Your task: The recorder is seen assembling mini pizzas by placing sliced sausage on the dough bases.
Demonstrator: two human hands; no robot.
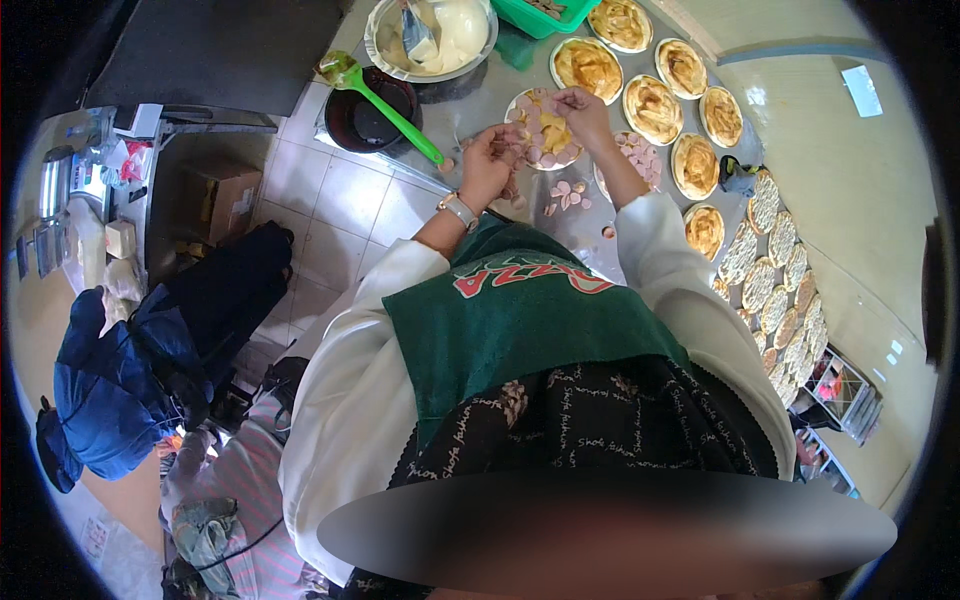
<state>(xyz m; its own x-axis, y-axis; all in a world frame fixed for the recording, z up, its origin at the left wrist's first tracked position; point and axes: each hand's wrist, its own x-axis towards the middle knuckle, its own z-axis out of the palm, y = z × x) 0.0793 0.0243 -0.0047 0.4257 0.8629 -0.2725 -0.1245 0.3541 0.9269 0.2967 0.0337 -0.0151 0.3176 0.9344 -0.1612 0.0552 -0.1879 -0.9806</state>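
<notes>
A small pizza (548, 142) with sauce and pink sausage slices lies on the metal table in front of me. My left hand (487, 165) is at its left edge, fingers curled around several sausage slices (512, 188). Over the pizza's right side is my right hand (582, 110), its fingertips pinched together; what they hold, if anything, is too small to make out. Loose sausage slices (568, 195) lie on the table nearer me. Beside my right forearm, a second pizza (638, 158) is covered with slices and partly hidden by the arm.
Several sauced pizza bases (653, 108) stand right and beyond. Further right are many topped pizzas (762, 285). A cream-filled bowl (462, 35), a green spoon (395, 118) across a dark pot (365, 120), and a green basket (545, 15) stand at the back. Two people (150, 340) are at left.
</notes>
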